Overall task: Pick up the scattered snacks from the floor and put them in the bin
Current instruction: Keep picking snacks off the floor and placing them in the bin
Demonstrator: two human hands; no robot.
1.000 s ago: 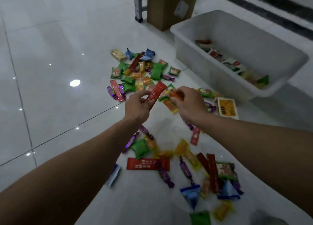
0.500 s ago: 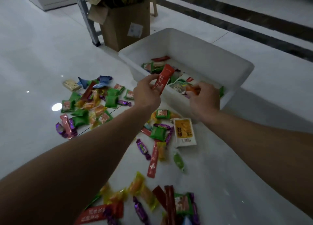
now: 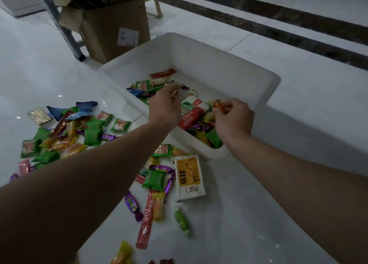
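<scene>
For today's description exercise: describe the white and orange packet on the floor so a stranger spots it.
Find the white bin; on the floor off its near corner lies the white and orange packet. It is flat, rectangular, bigger than the small sweets beside it.

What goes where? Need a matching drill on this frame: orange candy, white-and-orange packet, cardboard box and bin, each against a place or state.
Things
1. orange candy
2. white-and-orange packet
3. cardboard box
4. bin

Places or states
A. stands on the far side of the bin
B. partly filled with snacks
C. pinched by the right hand
D. lies flat on the floor, just outside the bin's near corner

Pairs: 1-C, 2-D, 3-A, 4-B
</scene>
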